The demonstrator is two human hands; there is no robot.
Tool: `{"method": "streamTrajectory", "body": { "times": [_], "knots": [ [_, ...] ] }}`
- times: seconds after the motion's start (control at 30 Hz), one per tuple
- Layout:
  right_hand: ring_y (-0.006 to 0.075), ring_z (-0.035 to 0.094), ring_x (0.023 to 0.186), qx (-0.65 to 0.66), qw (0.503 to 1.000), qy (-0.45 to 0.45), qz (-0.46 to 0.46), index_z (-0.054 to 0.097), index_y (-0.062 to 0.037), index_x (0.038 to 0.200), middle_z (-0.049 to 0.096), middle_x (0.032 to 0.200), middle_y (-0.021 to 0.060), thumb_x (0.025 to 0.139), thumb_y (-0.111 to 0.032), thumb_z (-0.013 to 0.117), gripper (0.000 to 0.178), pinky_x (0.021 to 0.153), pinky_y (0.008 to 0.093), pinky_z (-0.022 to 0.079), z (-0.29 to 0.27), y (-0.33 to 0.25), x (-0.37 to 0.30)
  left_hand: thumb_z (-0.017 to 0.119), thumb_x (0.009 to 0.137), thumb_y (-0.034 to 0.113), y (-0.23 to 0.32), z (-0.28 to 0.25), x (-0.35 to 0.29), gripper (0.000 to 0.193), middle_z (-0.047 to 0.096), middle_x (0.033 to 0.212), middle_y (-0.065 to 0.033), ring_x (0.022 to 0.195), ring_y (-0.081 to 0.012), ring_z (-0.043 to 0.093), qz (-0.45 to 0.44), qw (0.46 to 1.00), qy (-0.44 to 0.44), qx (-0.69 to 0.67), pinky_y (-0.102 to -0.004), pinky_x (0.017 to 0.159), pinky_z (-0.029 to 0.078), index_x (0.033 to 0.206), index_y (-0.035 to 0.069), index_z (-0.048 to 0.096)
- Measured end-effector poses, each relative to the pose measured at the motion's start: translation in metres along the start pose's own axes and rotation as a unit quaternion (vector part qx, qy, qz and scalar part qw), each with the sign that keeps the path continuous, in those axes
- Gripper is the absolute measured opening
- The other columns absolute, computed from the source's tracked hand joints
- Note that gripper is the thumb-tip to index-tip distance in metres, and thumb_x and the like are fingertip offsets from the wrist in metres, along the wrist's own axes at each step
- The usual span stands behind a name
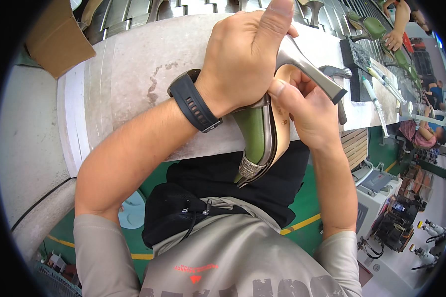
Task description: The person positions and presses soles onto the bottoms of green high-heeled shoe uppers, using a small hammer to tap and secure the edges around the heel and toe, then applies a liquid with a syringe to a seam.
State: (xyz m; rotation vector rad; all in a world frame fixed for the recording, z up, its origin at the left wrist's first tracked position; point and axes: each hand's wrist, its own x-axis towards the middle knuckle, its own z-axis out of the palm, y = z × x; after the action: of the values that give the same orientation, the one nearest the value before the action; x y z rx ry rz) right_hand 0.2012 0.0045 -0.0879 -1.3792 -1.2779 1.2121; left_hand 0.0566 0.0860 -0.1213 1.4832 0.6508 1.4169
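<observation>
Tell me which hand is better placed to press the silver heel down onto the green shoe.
Left, probably. The left hand already wraps the top of the silver heel, thumb on top. The right hand sits underneath, its fingers supporting the sole of the green shoe, so it looks suited to bracing.

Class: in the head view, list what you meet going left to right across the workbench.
Cardboard box → black wristwatch → left hand → green high-heeled shoe → right hand → white tube
</observation>
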Motion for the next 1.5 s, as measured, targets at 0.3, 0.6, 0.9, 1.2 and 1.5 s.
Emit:
{"method": "streamTrajectory", "body": {
  "times": [0.3, 0.6, 0.9, 1.2, 1.5],
  "knots": [
    [0.0105, 0.069, 0.071, 0.019, 0.999, -0.010, -0.046, 0.061, 0.0016, 0.111, 0.072, 0.086, 0.0063, 0.091, -0.022, 0.089, 0.042, 0.063, 0.0263, 0.057, -0.001, 0.013, -0.001, 0.042, 0.117, 0.048, 0.026, 0.001, -0.001, 0.068, 0.074, 0.086, -0.0206, 0.084, -0.0253, 0.071, -0.033, 0.998, 0.012, 0.048, -0.0368, 0.080, 0.055, 0.099, -0.009, 0.075],
    [0.0212, 0.070, 0.112, 0.085, 0.995, -0.041, 0.037, 0.044, 0.0098, 0.154, 0.072, 0.123, 0.0185, 0.093, -0.023, 0.084, 0.080, 0.098, 0.0364, 0.056, -0.011, 0.000, -0.034, 0.033, 0.116, 0.061, 0.007, -0.006, 0.003, 0.080, 0.067, 0.072, -0.0018, 0.068, -0.0073, 0.058, -0.040, 0.993, -0.047, 0.101, -0.0241, 0.063, 0.044, 0.102, -0.001, 0.081],
    [0.0201, 0.071, 0.106, 0.066, 0.992, -0.065, 0.082, 0.046, 0.0088, 0.150, 0.073, 0.118, 0.0173, 0.087, -0.020, 0.090, 0.082, 0.091, 0.0359, 0.059, -0.009, -0.009, -0.016, 0.041, 0.117, 0.054, 0.002, -0.004, 0.003, 0.067, 0.062, 0.069, 0.0022, 0.063, -0.0048, 0.051, -0.030, 0.995, -0.053, 0.073, -0.0238, 0.057, 0.039, 0.107, 0.001, 0.080],
    [0.0143, 0.072, 0.089, -0.046, 0.993, -0.098, -0.041, 0.070, 0.0038, 0.127, 0.077, 0.104, 0.0120, 0.087, -0.032, 0.090, 0.057, 0.079, 0.0342, 0.060, -0.001, -0.011, -0.003, 0.089, 0.086, 0.034, 0.034, -0.080, 0.017, 0.064, 0.067, 0.120, -0.0062, 0.112, -0.0153, 0.062, -0.073, 0.945, -0.286, 0.144, -0.0309, 0.101, 0.050, 0.133, 0.004, 0.057],
    [0.0421, 0.054, 0.140, -0.460, 0.828, -0.042, -0.319, 0.069, -0.0105, 0.140, 0.062, 0.148, 0.0164, 0.064, -0.034, 0.097, 0.085, 0.117, 0.0590, 0.041, 0.005, -0.020, -0.012, 0.098, 0.063, 0.011, 0.082, -0.113, -0.109, 0.084, 0.058, 0.121, -0.0128, 0.107, -0.0244, 0.065, 0.060, 0.918, -0.087, 0.383, -0.0361, 0.095, 0.055, 0.138, 0.001, 0.064]
  ]
}}
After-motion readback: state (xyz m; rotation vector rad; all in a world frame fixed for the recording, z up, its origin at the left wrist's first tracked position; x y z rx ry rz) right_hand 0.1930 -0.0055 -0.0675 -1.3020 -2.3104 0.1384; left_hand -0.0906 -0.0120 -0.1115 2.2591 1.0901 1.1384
